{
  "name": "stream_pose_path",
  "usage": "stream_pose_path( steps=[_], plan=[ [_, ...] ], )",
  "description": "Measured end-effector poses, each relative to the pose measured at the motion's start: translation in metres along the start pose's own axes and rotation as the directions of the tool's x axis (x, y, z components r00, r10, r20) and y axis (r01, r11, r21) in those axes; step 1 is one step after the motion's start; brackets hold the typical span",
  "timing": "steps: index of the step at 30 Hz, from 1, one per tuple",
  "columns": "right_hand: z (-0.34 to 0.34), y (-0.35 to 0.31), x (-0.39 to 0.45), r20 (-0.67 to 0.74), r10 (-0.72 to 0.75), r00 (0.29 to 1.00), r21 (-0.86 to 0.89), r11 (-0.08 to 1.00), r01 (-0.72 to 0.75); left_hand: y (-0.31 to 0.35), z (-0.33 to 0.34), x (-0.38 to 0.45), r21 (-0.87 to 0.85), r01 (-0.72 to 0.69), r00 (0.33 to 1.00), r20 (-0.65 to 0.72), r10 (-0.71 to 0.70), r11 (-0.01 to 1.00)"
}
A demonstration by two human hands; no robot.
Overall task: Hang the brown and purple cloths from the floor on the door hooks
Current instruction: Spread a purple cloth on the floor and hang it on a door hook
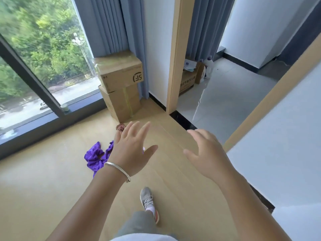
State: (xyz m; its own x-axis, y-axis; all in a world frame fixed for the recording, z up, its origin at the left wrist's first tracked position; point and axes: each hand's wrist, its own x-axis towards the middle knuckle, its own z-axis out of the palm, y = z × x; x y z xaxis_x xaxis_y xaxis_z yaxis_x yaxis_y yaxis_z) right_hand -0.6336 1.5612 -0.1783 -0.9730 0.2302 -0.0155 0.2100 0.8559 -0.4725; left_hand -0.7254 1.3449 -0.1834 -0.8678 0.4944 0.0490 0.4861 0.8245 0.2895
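Purple cloth [94, 158] lies partly behind left hand [129, 150]; brown cloth [120, 127] beyond its fingertips, boxes [119, 87] farther; right hand [206, 153] beside, both spread, empty.

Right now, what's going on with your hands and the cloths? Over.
Left hand and right hand open, holding nothing. Purple cloth and brown cloth on floor, untouched. Nothing blocking them.

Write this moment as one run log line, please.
stage: reaching | left hand: open, empty | right hand: open, empty | purple cloth: on floor | brown cloth: on floor, partly hidden
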Motion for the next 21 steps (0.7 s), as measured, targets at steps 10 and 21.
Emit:
stream_pose_path(
  steps=[10, 21],
  plan=[
    [0.067, -0.078, 0.215, 0.24, -0.267, 0.933, -0.091, 0.951, 0.295, -0.148, 0.004, 0.111, -0.107, 0.397, 0.912, -0.064, -0.405, 0.911],
    [0.151, -0.119, 0.369, 0.476, -0.336, 0.813, -0.1, 0.897, 0.43, -0.253, 0.035, 0.198, -0.105, 0.597, 0.801, 0.022, -0.599, 0.795]
  ],
)
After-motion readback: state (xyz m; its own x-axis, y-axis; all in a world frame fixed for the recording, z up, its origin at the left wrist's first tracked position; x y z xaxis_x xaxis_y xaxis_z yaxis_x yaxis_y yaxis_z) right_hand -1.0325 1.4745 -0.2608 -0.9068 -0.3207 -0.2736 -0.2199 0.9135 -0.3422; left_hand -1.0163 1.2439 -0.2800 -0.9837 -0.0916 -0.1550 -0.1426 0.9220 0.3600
